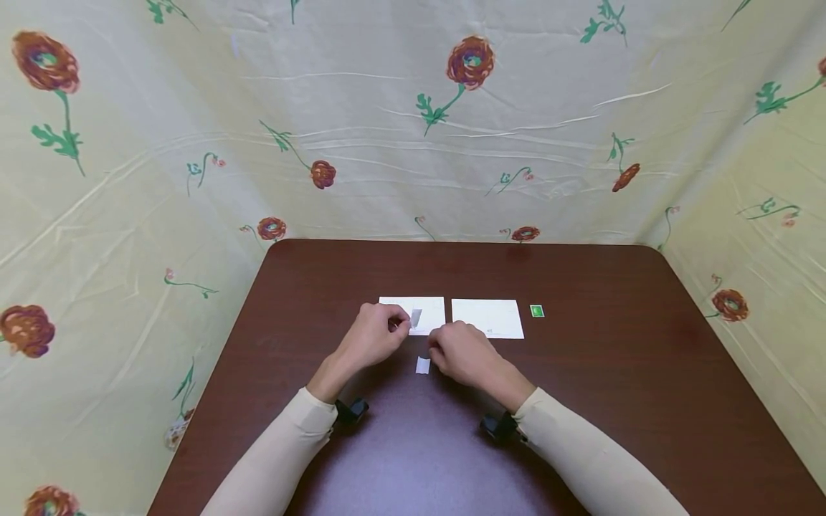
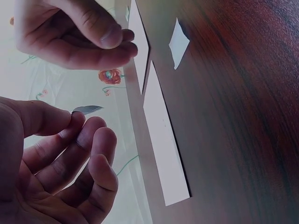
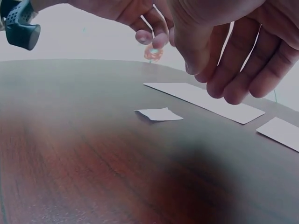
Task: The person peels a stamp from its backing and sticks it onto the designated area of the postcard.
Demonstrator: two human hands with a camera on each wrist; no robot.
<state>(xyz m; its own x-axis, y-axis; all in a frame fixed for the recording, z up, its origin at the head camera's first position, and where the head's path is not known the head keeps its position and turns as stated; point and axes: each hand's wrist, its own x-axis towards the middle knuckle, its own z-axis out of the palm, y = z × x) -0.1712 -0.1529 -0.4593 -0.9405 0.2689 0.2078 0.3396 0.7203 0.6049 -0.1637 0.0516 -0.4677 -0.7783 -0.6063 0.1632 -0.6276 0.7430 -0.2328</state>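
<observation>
Nearest on the worktop (image 1: 613, 373): a small white slip (image 1: 422, 365), four-sided, lying loose between the forearms. Beyond it, right hand (image 1: 459, 351) hovers near the cards' near edges, fingers loosely bent, thumb close to forefinger, nothing seen in them; whether those tips touch, cannot tell. Left hand (image 1: 376, 331) is clamped, thumb against forefinger, on one end of a thin grey slip (image 1: 416, 318), held in the air; in the head view it overlaps the left card. Probably end-gripped to leave the rest of its face free. White left card (image 1: 393, 307) and right card (image 1: 487, 319) lie flat, side by side toward the far edge, narrow gap between; spacing presumably keeps each separately reachable. Green stamp-like square (image 1: 537, 311), pale border, sits just past the right card, toward the worktop's far right corner.

Materials: slips thin, papery, white one's corners lifting; cards smooth, rectangular; worktop dark red-brown, wood-grained, rounded far corners. Behind: creased flower-print sheet (image 1: 381, 93).
</observation>
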